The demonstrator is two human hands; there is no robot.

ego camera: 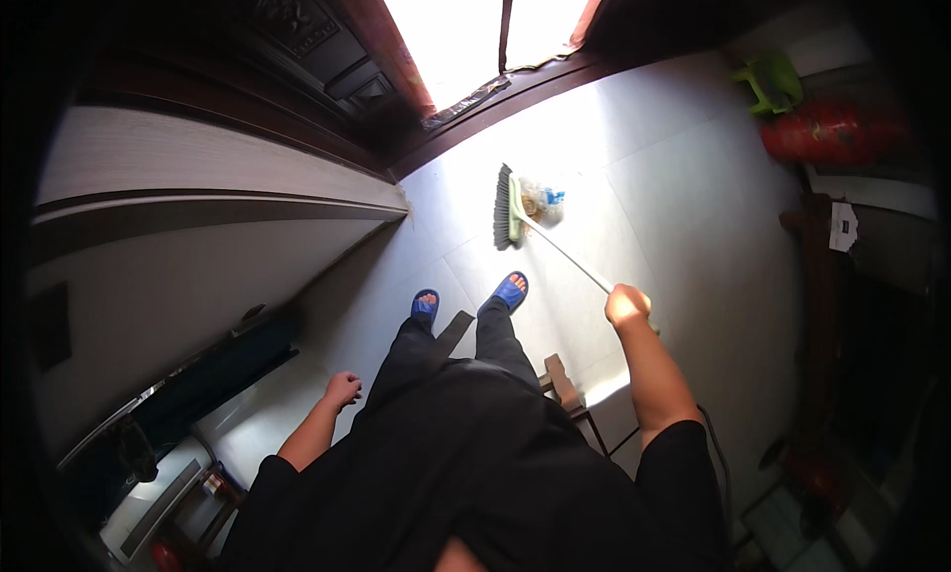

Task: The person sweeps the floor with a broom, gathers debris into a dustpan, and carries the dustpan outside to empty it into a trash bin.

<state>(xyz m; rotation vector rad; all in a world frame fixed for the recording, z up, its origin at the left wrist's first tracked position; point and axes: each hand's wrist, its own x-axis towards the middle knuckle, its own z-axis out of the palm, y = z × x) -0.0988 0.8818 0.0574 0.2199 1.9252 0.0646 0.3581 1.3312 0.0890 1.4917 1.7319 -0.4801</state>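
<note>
My right hand (pixel 628 304) grips the pale handle of a broom (pixel 515 208). Its light-green head with dark grey bristles is over the tiled floor, ahead of my feet. Just right of the head lies a small heap of litter (pixel 546 199): clear plastic with blue marks and some brownish bits. Whether the bristles touch the floor is hard to tell. My left hand (pixel 345 390) hangs beside my left thigh, holding nothing, its fingers loosely curled with small gaps between them. Blue slippers (pixel 509 291) are on my feet.
A bright doorway (pixel 483 37) with a dark sill (pixel 513 100) is ahead. A pale wall panel (pixel 215 163) runs along the left. At right are a green plastic stool (pixel 773 82) and a red cylinder-like object (pixel 825 134). Wooden furniture (pixel 565 382) stands close by my right leg.
</note>
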